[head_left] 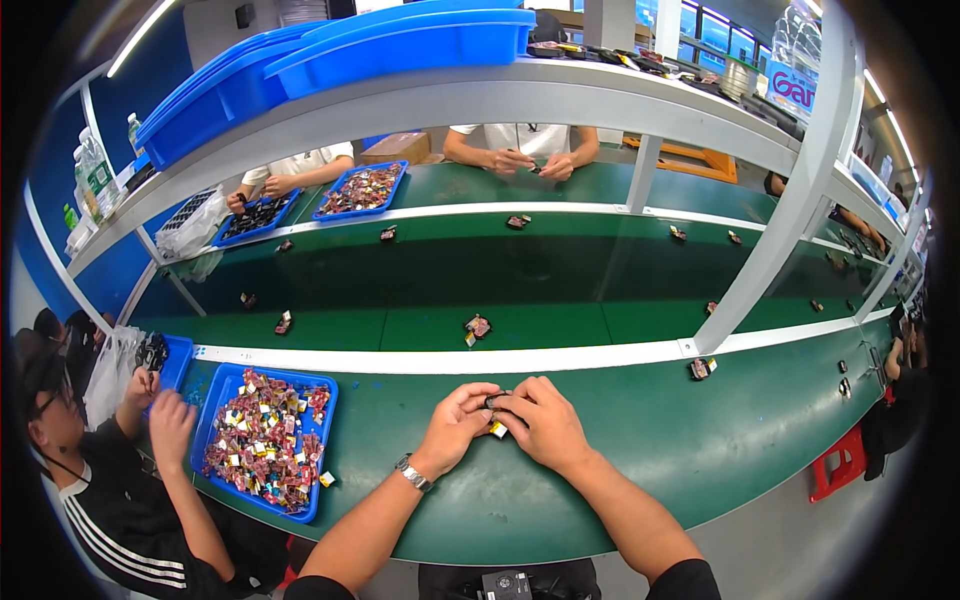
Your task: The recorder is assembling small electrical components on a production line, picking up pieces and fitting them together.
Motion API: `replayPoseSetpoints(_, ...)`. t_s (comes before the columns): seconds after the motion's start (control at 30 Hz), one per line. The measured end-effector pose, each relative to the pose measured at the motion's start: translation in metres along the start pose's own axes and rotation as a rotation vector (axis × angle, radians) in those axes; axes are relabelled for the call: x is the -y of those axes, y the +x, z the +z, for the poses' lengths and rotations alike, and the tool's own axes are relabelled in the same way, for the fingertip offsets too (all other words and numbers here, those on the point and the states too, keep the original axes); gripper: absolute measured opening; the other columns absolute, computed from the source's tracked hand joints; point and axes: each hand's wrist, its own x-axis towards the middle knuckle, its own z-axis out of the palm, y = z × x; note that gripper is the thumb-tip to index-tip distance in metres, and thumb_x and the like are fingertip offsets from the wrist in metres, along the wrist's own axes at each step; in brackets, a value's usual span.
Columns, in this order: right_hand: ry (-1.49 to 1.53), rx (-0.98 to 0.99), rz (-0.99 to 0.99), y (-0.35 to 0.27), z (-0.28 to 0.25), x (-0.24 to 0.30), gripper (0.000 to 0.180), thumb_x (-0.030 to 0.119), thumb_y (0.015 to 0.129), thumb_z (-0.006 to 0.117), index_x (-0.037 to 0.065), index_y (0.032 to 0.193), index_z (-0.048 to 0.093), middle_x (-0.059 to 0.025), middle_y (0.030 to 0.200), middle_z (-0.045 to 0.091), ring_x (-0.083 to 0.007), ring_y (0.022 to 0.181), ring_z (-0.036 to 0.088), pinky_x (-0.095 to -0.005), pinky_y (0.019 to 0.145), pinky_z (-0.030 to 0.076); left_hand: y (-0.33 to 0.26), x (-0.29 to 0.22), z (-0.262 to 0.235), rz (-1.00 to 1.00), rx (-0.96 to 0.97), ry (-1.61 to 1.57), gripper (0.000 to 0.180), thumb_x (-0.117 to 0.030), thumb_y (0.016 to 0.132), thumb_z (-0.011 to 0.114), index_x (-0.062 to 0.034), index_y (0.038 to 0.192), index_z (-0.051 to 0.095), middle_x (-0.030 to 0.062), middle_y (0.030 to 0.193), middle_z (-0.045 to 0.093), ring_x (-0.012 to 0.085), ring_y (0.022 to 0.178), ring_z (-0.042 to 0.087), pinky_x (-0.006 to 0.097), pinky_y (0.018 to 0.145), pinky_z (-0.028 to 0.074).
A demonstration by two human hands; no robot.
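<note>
The person's 2 forearms come into view from the lower edge, both bare from the elbow down. Short black sleeves point(690, 585) end at the very bottom of the picture, 1 on each arm. The left wrist carries a silver metal wristwatch point(413, 473) with a linked band. The left hand point(455, 425) and the right hand point(545, 425) are bare, without gloves, and no rings can be made out. A small dark device point(507, 583) sits at the chest, between the arms.
</note>
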Motion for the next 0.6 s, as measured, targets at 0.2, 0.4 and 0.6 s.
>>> replayPoseSetpoints(0.2, 0.118, -0.004, 0.062, -0.001, -0.005, -0.006, 0.016, 0.005, 0.077, 0.075, 0.010, 0.091, 0.071, -0.0040, 0.104, 0.060, -0.0239, 0.099, 0.057, -0.0340, 0.078, 0.051, -0.001, 0.001, -0.004, -0.004, 0.003, -0.004, 0.022, 0.000, 0.097, 0.051, -0.0031, 0.118, 0.053, 0.0106, 0.124, 0.060, 0.0137, 0.106, 0.061, 0.029, 0.087, 0.054)
replayPoseSetpoints(0.4, 0.198, 0.023, 0.109, -0.003, -0.003, -0.011, 0.014, 0.007, 0.079, 0.075, 0.009, 0.092, 0.072, -0.0055, 0.112, 0.061, -0.0257, 0.108, 0.056, -0.0360, 0.088, 0.049, 0.000, 0.003, -0.005, 0.035, 0.013, 0.056, 0.015, -0.002, 0.096, 0.056, -0.0043, 0.111, 0.054, 0.0086, 0.114, 0.062, 0.0131, 0.101, 0.063, 0.028, 0.080, 0.057)
replayPoseSetpoints(0.6, 0.278, 0.020, 0.149, -0.004, 0.001, -0.014, 0.012, 0.008, 0.080, 0.075, 0.008, 0.092, 0.073, -0.0066, 0.111, 0.063, -0.0252, 0.106, 0.059, -0.0365, 0.092, 0.048, 0.000, 0.000, -0.007, -0.010, 0.018, 0.063, 0.013, -0.008, 0.097, 0.060, -0.0039, 0.107, 0.055, 0.0063, 0.111, 0.061, 0.0115, 0.097, 0.063, 0.027, 0.081, 0.057)
